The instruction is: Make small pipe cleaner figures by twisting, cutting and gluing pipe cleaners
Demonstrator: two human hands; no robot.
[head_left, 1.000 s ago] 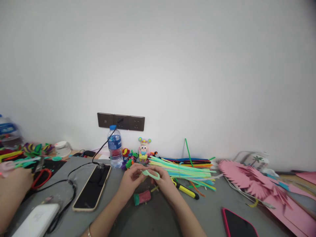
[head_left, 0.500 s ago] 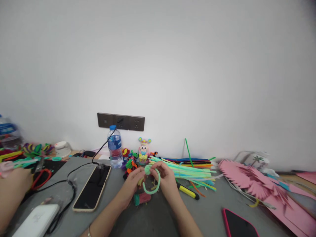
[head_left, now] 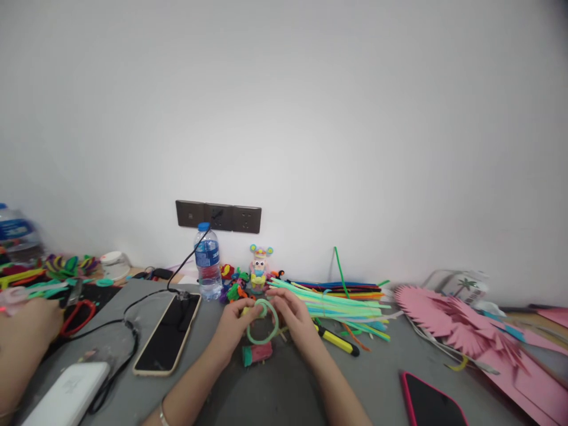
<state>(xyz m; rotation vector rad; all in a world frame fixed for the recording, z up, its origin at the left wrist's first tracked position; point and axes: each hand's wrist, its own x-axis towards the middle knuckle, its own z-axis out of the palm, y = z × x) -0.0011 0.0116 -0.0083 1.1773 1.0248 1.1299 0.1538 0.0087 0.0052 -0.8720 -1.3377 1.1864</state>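
The pale green pipe cleaner [head_left: 262,342] curls in a loop over the grey worktop [head_left: 373,378], nearer its far edge than its near one. Our left hand [head_left: 229,329] pinches it by the coiled end; our right hand [head_left: 295,316] has bent fingers beside the loop, though we cannot tell whether they grip. We judge it light, fuzzy and springy, best held at the coil, since squeezing could kink the curve.

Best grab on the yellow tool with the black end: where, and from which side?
I'd pinch the middle of the yellow tool across its narrow width, from above and the near side. It's long, slim and lies slanted on the grey table; the pipe cleaners crowd its far side, and the right hand is by its left end.
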